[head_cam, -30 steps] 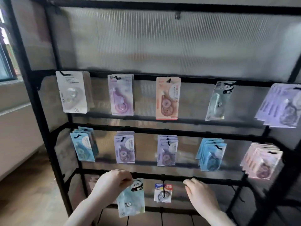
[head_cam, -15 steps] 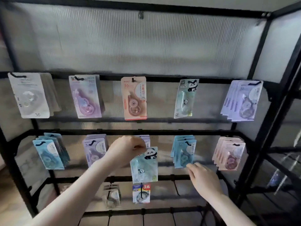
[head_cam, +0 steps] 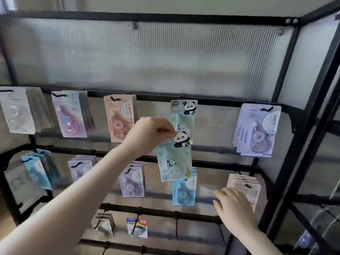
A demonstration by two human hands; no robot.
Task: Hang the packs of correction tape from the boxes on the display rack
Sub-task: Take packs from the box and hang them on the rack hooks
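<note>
My left hand (head_cam: pixel 150 134) pinches the top corner of a mint-green panda pack of correction tape (head_cam: pixel 174 157). It hangs in the air in front of the black display rack (head_cam: pixel 287 92). Directly above and behind it, another panda pack (head_cam: pixel 184 111) hangs on a hook of the upper rail. My right hand (head_cam: pixel 233 208) is lower right, fingers straight and spread, holding nothing, in front of the pink packs (head_cam: pixel 246 184) on the middle rail.
Upper rail holds white (head_cam: pixel 16 111), purple (head_cam: pixel 70 115), orange (head_cam: pixel 119 118) and lilac (head_cam: pixel 257 129) packs. Middle rail carries blue (head_cam: pixel 36 172), lilac (head_cam: pixel 81 168) and light-blue (head_cam: pixel 184 192) stacks. A red-labelled pack (head_cam: pixel 137 227) hangs on the bottom rail. Ribbed translucent panels back the rack.
My left hand has lifted the panda pack from the bottom rail's height up to just under the upper rail. My right hand stayed low on the right. The view has turned rightward.
</note>
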